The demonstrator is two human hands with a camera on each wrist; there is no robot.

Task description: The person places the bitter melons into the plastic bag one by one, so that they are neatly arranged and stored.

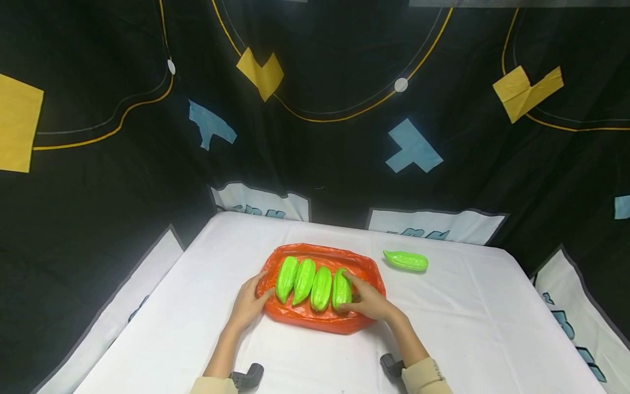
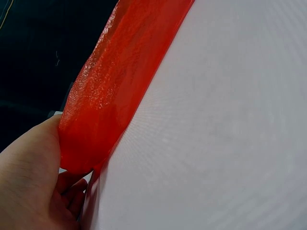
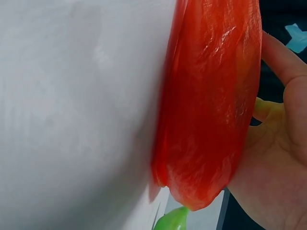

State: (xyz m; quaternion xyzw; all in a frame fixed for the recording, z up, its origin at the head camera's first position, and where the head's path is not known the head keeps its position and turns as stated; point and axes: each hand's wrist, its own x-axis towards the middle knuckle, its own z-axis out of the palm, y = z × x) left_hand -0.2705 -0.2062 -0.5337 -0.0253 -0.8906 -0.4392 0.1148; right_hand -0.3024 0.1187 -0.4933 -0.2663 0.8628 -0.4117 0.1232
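Observation:
A tray lined with red plastic [image 1: 320, 323] sits on the table, with several bright green, ridged gourds standing side by side in it. My left hand [image 1: 248, 301] grips the tray's left end, fingers at its outer side and thumb at the rim; the left wrist view shows the hand [image 2: 33, 177] against the red plastic [image 2: 110, 91]. My right hand [image 1: 369, 301] reaches over the right rim and holds the rightmost gourd [image 1: 341, 290] between thumb and fingers. In the right wrist view the tray's red side [image 3: 211, 105] hides the fingertips of that hand [image 3: 278, 134].
One more green gourd [image 1: 406, 261] lies on the white tablecloth [image 1: 472, 323], behind and to the right of the tray. A black curtain [image 1: 334, 164] with yellow and blue patches hangs behind the table.

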